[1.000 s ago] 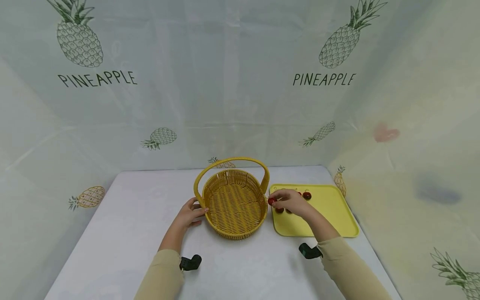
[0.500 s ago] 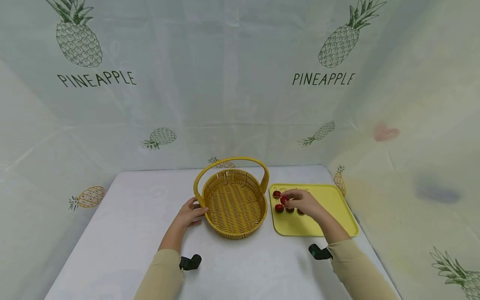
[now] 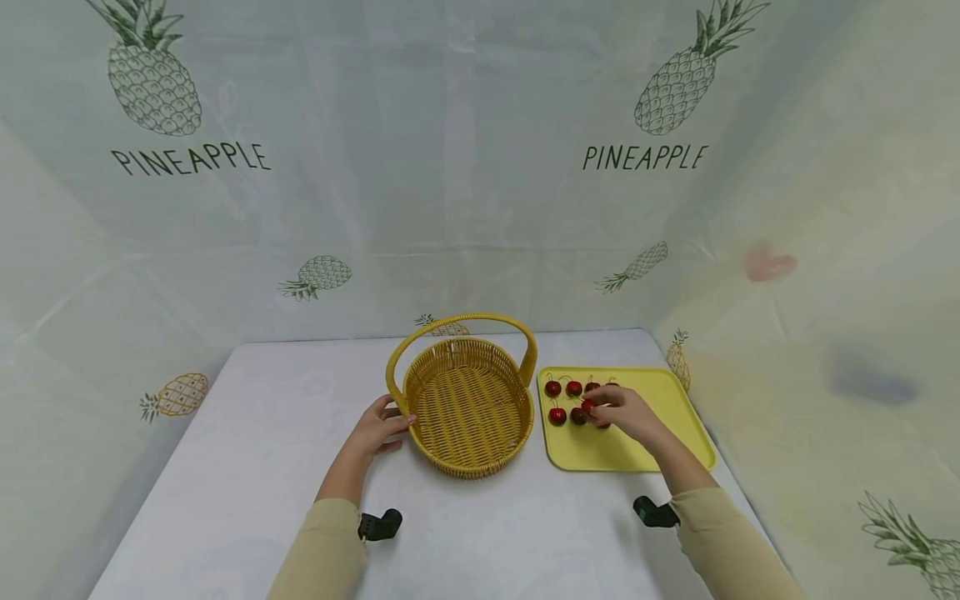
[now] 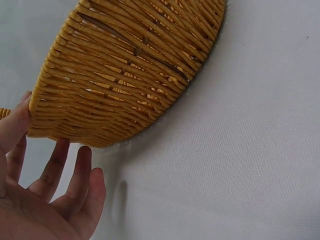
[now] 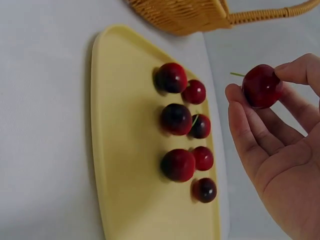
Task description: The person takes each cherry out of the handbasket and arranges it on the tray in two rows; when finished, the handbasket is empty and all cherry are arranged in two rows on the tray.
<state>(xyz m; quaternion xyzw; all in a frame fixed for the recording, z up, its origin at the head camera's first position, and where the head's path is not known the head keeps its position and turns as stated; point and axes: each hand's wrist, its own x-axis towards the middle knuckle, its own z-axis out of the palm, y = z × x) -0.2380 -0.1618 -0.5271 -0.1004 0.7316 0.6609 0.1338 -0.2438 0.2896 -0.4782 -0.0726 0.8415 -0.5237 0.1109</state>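
Note:
My right hand (image 3: 622,412) pinches a dark red cherry (image 5: 262,86) with a thin green stem between thumb and fingers, above the yellow tray (image 3: 637,454). On the tray lie several more cherries, among them one near its left edge (image 3: 557,416), in two rows; in the head view my fingers partly cover some of them. To the left stands a round yellow wicker basket (image 3: 468,408) with a tall arched handle (image 3: 480,317). My left hand (image 3: 378,429) grips its left rim, the thumb on the rim and the other fingers at the outer side below.
Both the basket and the tray rest on a white-covered table (image 3: 247,467). The tray stands just right of the basket with a narrow gap between. Behind the table hangs a pale curtain (image 3: 450,208) printed with pineapples.
My right hand has moved right over the tray, away from the basket, with the cherry in its fingers, uncovering cherries at the tray's left. My left hand has stayed on the basket.

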